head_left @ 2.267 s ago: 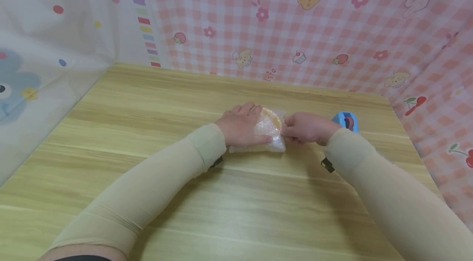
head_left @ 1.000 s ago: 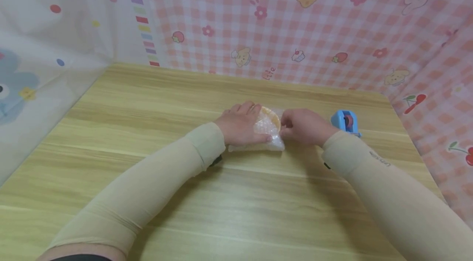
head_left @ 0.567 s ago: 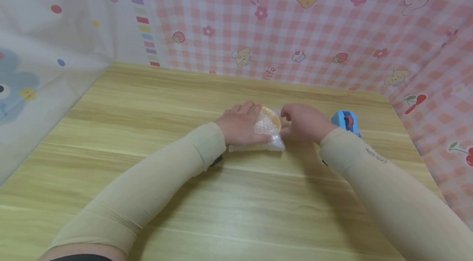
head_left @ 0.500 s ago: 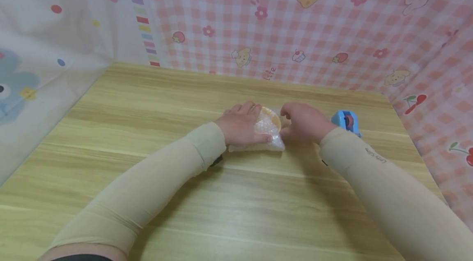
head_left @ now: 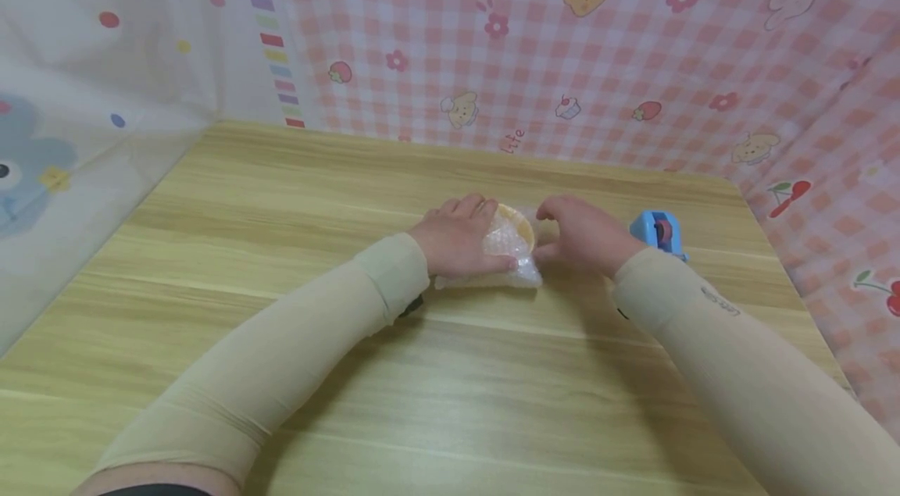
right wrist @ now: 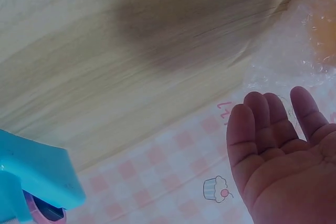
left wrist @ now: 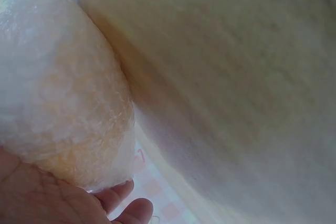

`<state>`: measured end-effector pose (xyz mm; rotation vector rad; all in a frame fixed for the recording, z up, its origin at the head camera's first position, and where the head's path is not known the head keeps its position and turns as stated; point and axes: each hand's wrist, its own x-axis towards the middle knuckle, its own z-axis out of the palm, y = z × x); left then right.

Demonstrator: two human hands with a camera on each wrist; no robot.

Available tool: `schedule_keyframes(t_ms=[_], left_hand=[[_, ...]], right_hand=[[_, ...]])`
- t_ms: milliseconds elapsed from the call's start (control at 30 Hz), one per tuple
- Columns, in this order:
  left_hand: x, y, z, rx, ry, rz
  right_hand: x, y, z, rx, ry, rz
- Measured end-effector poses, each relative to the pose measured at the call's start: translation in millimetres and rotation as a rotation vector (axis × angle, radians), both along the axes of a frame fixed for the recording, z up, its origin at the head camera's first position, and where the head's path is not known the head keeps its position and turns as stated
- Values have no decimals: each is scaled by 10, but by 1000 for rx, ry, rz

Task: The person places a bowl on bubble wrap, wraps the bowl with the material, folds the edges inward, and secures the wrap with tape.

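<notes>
A bubble-wrap bundle [head_left: 508, 246] lies on the wooden table, with a rounded orange-yellow item [head_left: 519, 224] showing at its upper edge. The kind of item inside cannot be made out; its bulging side shows through the wrap [left wrist: 68, 87] in the left wrist view. My left hand [head_left: 453, 238] rests over the bundle, fingers extended at the far side and thumb along the near front. My right hand [head_left: 580, 234] is at the bundle's right side. In the right wrist view, the right palm [right wrist: 294, 166] faces the camera with fingers relaxed and nothing held.
A blue tape dispenser [head_left: 654, 230] with a pink core stands just beyond my right wrist. Pink checked cloth [head_left: 534, 51] hangs along the table's back and right. White printed sheeting [head_left: 126, 58] covers the left side.
My right hand's fingers, bunched at the bundle's right edge 2.3 seconds ago, have risen slightly and spread apart. More of the tape dispenser shows now. My left hand and the bundle stay put.
</notes>
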<state>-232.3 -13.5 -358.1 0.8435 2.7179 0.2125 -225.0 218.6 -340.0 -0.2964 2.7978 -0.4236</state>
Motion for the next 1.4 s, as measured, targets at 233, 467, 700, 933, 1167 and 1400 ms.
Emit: schedule_keyframes(t_ms=[233, 467, 700, 933, 1167, 1400], left_hand=[[-5, -7, -10, 3, -3, -4], [-7, -21, -14, 14, -19, -1], [-4, -27, -4, 17, -9, -16], [-4, -23, 3, 16, -4, -16], [-18, -30, -2, 34, -1, -18], [-27, -35, 8, 58, -1, -18]], right_hand=[[23, 35, -16, -22, -28, -32], [60, 75, -72, -3, 1, -16], [82, 104, -121, 13, 41, 11], [97, 108, -136, 40, 27, -6], [101, 129, -157, 38, 26, -8], [96, 149, -179, 28, 24, 3]])
